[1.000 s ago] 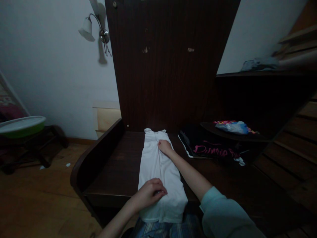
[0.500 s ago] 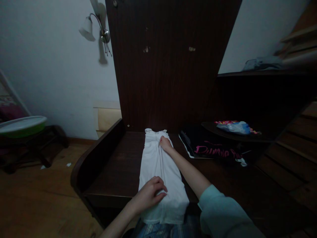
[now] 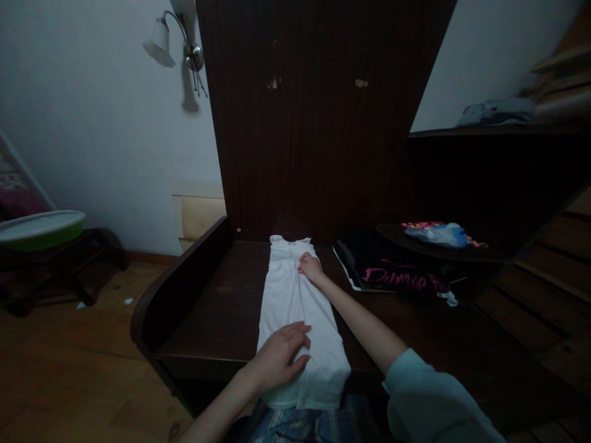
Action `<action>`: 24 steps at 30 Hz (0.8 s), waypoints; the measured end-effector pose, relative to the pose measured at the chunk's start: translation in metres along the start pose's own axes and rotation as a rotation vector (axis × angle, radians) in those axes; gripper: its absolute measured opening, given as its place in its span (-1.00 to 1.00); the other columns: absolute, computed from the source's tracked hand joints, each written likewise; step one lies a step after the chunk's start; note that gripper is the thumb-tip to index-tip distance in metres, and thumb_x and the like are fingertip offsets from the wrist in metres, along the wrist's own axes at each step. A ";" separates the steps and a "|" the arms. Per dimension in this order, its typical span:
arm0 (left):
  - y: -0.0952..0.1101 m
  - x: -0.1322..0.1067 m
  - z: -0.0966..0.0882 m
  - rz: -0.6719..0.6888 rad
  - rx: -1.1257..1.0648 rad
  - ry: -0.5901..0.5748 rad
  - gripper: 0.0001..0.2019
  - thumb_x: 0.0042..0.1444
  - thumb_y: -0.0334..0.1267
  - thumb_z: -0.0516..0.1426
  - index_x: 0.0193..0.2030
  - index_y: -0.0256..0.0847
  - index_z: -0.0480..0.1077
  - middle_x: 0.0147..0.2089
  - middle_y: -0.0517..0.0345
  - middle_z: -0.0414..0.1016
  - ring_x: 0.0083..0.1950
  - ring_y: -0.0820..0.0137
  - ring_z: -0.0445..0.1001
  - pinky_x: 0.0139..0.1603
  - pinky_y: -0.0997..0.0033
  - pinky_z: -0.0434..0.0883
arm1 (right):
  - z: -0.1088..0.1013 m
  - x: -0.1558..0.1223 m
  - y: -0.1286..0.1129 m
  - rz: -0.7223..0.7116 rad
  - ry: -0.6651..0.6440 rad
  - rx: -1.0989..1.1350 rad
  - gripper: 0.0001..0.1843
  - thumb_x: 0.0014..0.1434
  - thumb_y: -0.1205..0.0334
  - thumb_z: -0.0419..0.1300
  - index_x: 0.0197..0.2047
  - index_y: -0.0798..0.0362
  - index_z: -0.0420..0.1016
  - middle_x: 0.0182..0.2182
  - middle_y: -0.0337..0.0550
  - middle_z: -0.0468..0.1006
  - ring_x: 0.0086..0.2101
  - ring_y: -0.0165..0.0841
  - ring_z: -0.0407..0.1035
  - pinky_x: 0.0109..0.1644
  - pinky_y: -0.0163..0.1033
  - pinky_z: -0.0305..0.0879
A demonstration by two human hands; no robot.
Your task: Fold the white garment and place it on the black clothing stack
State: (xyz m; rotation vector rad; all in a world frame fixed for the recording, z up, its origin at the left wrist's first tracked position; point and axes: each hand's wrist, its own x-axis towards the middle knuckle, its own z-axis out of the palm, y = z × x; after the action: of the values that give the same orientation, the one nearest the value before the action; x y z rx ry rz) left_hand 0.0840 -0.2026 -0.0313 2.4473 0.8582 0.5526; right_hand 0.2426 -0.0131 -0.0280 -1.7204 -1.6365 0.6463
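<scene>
The garment [image 3: 293, 295] lies lengthwise on the bench [image 3: 207, 320], creases left in it; right hand [image 3: 311, 269] seemingly pinching it, left hand [image 3: 282, 355] loosely open over it.

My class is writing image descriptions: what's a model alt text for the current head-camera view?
A person's right hand touches the far part of a white garment laid out on a dark wooden surface, its near end past the edge; the left hand is over the nearer part. To the right lies black cloth with pink lettering.

Left hand [image 3: 282, 354] palm-down, right hand [image 3: 311, 269] forward
</scene>
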 end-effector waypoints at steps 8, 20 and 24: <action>0.008 0.019 -0.020 0.018 0.084 -0.068 -0.75 0.20 -0.21 -0.08 -0.29 -0.20 0.39 -0.32 0.15 0.47 -0.27 0.42 0.42 -0.21 0.49 0.31 | 0.005 -0.058 0.014 -0.115 -0.051 0.131 -0.77 0.00 0.50 -0.10 -0.40 0.04 0.30 -0.42 -0.25 0.48 -0.35 -0.46 0.40 -0.28 -0.38 0.30; -0.023 0.047 0.010 -0.143 0.331 -0.011 -0.49 0.16 -0.08 -0.09 0.19 -0.32 0.06 0.29 -0.16 -0.04 0.31 0.12 -0.14 0.20 0.02 -0.01 | -0.026 -0.043 -0.016 -0.286 -0.250 -0.213 -0.71 0.09 0.38 -0.01 -0.18 0.10 0.46 -0.23 -0.15 0.53 -0.24 -0.42 0.37 -0.19 -0.40 0.21; -0.021 0.039 0.014 -0.170 0.313 -0.086 -0.42 0.18 0.00 -0.17 0.25 -0.30 -0.05 0.32 -0.11 -0.13 0.33 0.16 -0.24 0.23 0.03 -0.08 | -0.015 -0.023 -0.021 -0.325 -0.193 -0.437 -0.71 0.12 0.30 0.00 -0.14 0.10 0.48 -0.12 -0.05 0.48 -0.07 -0.33 0.30 -0.01 -0.35 0.11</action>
State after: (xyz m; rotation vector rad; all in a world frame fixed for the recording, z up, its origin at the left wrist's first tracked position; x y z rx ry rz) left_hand 0.1098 -0.1665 -0.0463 2.6169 1.1783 0.2651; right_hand 0.2380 -0.0379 -0.0044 -1.6575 -2.2640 0.3184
